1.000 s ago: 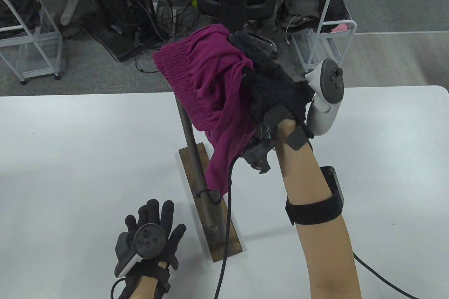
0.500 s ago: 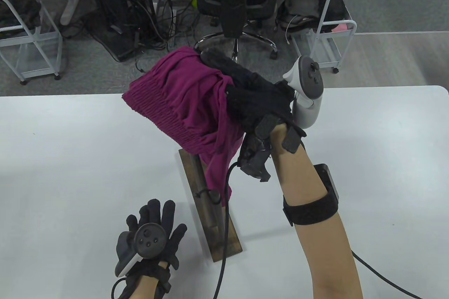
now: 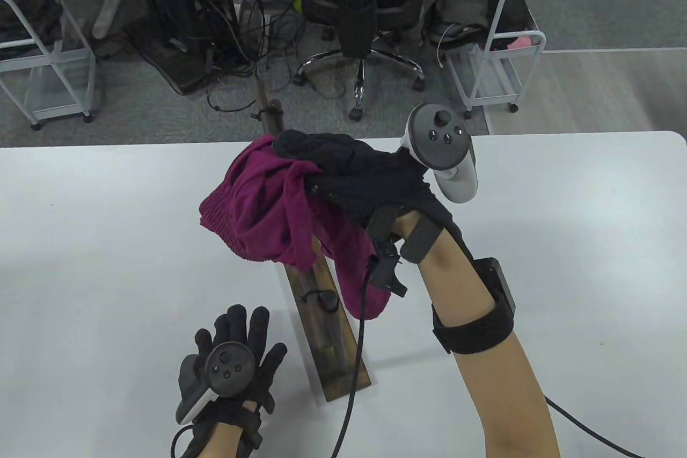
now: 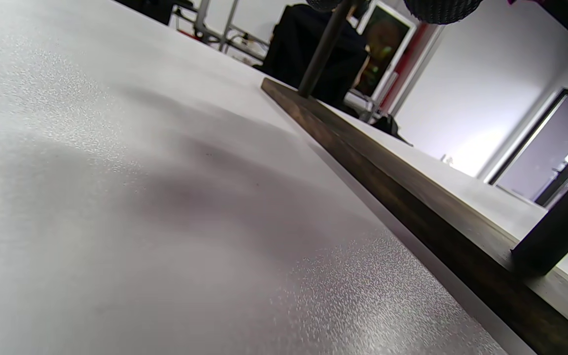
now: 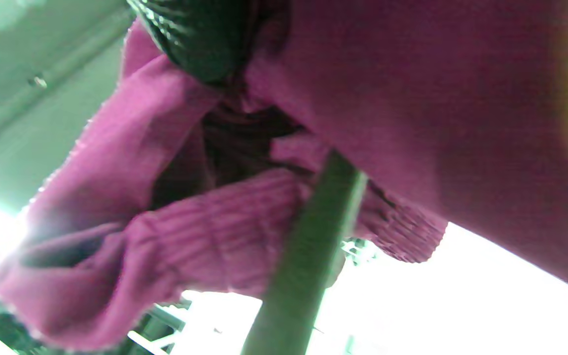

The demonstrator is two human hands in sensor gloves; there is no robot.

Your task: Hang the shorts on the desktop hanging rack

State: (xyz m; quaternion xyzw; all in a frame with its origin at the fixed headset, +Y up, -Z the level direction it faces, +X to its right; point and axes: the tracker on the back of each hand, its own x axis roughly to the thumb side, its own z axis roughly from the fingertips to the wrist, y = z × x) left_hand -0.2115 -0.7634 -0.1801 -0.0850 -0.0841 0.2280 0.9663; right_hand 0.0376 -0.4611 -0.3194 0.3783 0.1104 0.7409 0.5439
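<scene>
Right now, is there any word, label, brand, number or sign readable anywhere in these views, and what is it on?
None can be read.
Magenta fabric shorts: no tag or print shows.
Dark wooden rack base: unmarked.
Grey round-topped tracker on the right hand: blank buttons only.
Tracker on the left hand: the same.

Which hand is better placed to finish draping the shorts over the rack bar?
The right hand. It already grips the magenta shorts directly above the rack. The left hand rests flat on the table beside the rack's base, holding nothing.
</scene>
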